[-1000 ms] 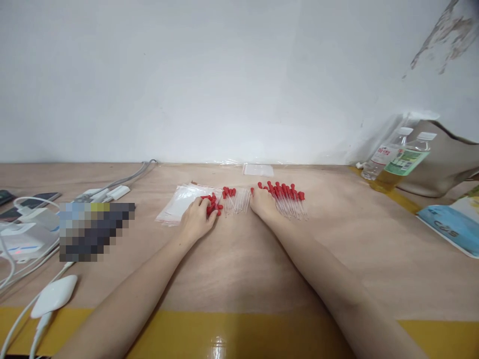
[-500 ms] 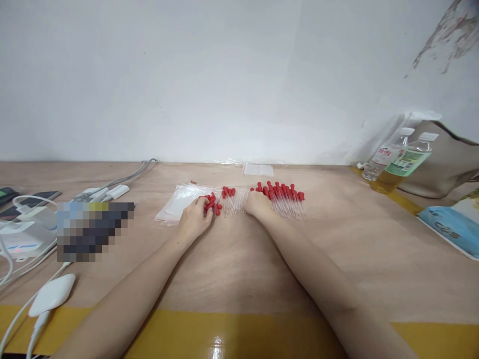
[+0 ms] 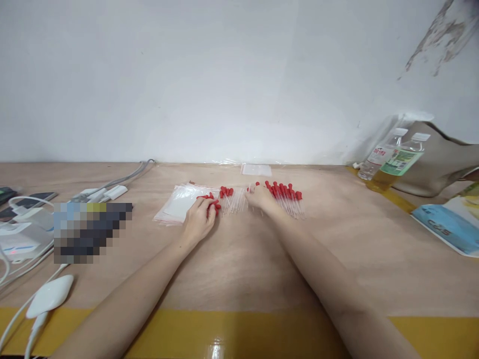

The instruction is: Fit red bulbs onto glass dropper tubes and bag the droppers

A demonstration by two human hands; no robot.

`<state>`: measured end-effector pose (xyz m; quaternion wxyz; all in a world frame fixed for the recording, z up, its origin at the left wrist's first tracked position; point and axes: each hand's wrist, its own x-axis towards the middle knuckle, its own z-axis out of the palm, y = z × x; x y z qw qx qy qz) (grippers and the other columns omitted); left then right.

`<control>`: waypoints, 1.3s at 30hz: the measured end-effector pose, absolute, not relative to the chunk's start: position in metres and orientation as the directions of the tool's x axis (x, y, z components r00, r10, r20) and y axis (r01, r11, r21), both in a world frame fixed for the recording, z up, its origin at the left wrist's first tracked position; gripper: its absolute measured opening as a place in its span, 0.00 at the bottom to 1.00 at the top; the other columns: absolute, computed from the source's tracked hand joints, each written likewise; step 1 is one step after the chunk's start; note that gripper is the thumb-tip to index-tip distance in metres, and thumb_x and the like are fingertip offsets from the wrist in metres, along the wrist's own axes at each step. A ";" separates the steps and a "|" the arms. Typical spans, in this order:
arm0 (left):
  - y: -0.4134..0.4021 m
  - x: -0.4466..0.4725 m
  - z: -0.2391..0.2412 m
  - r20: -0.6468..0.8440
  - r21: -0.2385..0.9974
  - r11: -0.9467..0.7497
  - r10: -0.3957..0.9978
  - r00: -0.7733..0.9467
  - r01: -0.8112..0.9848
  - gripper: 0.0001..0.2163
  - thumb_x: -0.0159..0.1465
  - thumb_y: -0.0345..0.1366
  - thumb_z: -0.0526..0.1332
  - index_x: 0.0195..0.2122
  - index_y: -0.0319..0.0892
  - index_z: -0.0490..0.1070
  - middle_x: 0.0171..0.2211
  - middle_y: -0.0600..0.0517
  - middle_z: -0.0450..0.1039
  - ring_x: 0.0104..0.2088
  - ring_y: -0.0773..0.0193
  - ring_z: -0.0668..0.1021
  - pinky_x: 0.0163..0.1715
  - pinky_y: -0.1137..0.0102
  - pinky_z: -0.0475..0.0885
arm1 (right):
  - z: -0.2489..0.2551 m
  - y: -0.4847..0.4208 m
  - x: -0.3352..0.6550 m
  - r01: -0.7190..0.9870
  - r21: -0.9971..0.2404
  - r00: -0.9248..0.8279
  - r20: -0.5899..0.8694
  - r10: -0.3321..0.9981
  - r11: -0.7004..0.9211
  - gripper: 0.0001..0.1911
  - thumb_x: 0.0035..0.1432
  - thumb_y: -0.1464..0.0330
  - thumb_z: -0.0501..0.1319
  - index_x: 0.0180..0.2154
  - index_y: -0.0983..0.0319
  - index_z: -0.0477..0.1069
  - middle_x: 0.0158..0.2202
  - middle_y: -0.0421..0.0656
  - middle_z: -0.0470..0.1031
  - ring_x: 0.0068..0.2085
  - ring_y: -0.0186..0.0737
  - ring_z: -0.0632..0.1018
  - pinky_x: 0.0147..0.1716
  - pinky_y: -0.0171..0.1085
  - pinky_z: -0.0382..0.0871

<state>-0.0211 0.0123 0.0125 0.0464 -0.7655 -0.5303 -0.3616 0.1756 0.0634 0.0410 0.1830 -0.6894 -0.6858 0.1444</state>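
1. Red bulbs (image 3: 216, 204) are heaped left of centre on the table (image 3: 239, 279), nearer its far edge than its near edge. They are partly covered by the left hand (image 3: 198, 218), with fingers curled; whether any bulb is grasped cannot be told.
2. Clear tubes (image 3: 239, 199) are laid side by side between the hands.
3. The right hand (image 3: 262, 197) is placed at the tubes' right end, fingers bunched; whether one is pinched cannot be told.
4. Red-capped droppers (image 3: 286, 191) are ranged toward the table's right edge, caps toward its far edge.
5. Clear bags (image 3: 177, 202) are stacked beside the left hand, toward the left edge.
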 end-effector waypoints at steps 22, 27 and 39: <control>-0.005 0.024 -0.015 0.318 0.855 -0.423 0.884 0.342 0.299 0.06 0.56 0.33 0.58 0.33 0.39 0.63 0.31 0.52 0.68 0.32 0.68 0.72 0.32 0.72 0.68 | -0.015 -0.028 0.230 0.600 -0.387 -0.435 0.577 0.692 0.700 0.14 0.60 0.71 0.48 0.44 0.61 0.67 0.37 0.45 0.72 0.38 0.38 0.72 0.38 0.38 0.65; -0.004 0.024 -0.017 0.310 0.862 -0.410 0.892 0.329 0.299 0.09 0.56 0.36 0.59 0.36 0.39 0.66 0.32 0.50 0.71 0.33 0.66 0.74 0.33 0.72 0.68 | -0.018 -0.027 0.231 0.604 -0.367 -0.444 0.582 0.682 0.707 0.12 0.59 0.69 0.49 0.42 0.61 0.69 0.34 0.44 0.73 0.35 0.37 0.71 0.38 0.38 0.63; -0.012 0.022 -0.007 0.389 0.731 -0.526 0.845 0.368 0.435 0.08 0.57 0.38 0.59 0.33 0.41 0.74 0.30 0.52 0.76 0.30 0.64 0.76 0.31 0.72 0.69 | -0.018 -0.026 0.233 0.638 -0.398 -0.444 0.510 0.737 0.659 0.11 0.60 0.66 0.51 0.37 0.59 0.71 0.29 0.40 0.74 0.31 0.34 0.71 0.37 0.38 0.55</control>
